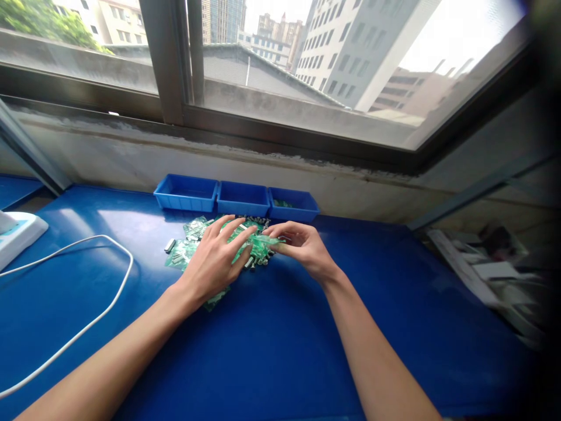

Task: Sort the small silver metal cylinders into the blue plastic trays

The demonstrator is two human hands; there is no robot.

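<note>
Pinching green packet [263, 242], right hand [307, 248] curled inward, left hand [215, 257] palm-down, fingers spread apart

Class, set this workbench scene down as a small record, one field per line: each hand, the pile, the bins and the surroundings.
left hand: fingers spread over the pile
right hand: pinching a green plastic packet
pile: green packets, small metal parts
bins: three, blue, side by side; rightmost holds green items
surface: blue table
at left: white cable
behind: window, buildings outside
</note>
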